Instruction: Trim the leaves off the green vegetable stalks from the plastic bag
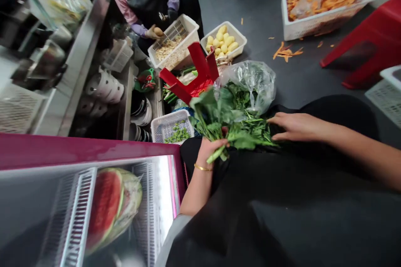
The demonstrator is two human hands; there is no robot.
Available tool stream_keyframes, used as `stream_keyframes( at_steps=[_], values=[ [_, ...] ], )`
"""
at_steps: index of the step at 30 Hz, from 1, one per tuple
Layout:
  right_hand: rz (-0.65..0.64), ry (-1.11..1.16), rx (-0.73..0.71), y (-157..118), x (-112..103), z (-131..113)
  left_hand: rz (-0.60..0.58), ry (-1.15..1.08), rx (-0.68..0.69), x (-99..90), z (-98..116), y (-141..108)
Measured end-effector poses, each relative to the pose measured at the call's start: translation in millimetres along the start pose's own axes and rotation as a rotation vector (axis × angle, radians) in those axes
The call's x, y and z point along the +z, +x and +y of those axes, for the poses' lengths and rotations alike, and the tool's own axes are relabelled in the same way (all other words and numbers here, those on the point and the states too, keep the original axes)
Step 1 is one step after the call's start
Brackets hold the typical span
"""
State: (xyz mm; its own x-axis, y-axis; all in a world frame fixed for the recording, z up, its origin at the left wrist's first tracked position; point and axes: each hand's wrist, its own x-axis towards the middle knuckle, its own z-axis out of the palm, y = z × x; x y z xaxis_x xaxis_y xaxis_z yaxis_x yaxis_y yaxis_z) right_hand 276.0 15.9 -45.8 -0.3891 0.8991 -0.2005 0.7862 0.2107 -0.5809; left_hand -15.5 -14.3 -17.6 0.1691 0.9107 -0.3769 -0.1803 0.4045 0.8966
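My left hand (213,147) is closed around the stems of a bunch of leafy greens (216,110), whose broad leaves point up and away from me. A gold bracelet (203,167) circles that wrist. My right hand (290,126) has its fingers stretched out and apart at the edge of loose greens (257,131) by my lap; whether the fingertips touch them is unclear. Just beyond lies a clear plastic bag (261,79) with more greens inside. To the left, a white basket (156,127) holds small green pieces.
An upturned red stool (196,81) stands ahead. A co-worker (147,4) holds a potato (158,31) over a white crate (175,60) of peelings, beside a basket (242,46) of peeled potatoes. Orange peelings fill a crate (285,29). A glass-topped cooler (150,150) with cut watermelon (105,204) borders my left.
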Motion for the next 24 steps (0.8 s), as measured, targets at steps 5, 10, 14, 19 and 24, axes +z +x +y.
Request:
stream_keyframes(
  at_steps=[5, 10, 14, 19, 24],
  values=[
    [-0.089, 0.896, 0.045, 46.3, -1.2, -82.5, 0.0, -0.183, 0.163, 34.8, 29.6, 26.9],
    [0.216, 1.224, 0.013, 75.0, -7.3, -100.8, 0.075, -0.31, 0.127, 49.6, 23.1, 21.6],
    [0.217, 1.038, -0.08, 76.5, -8.5, -94.8, 0.059, -0.321, 0.088, 43.5, 15.9, 10.9],
    [0.391, 0.359, -0.324, 44.5, 15.4, -110.4, 0.242, -0.341, 0.23, 48.8, 15.8, 11.3],
    [0.138, 0.014, -0.51, 16.5, 17.5, -111.4, 0.353, -0.203, 0.364, 44.8, 14.5, 10.2]
  ],
)
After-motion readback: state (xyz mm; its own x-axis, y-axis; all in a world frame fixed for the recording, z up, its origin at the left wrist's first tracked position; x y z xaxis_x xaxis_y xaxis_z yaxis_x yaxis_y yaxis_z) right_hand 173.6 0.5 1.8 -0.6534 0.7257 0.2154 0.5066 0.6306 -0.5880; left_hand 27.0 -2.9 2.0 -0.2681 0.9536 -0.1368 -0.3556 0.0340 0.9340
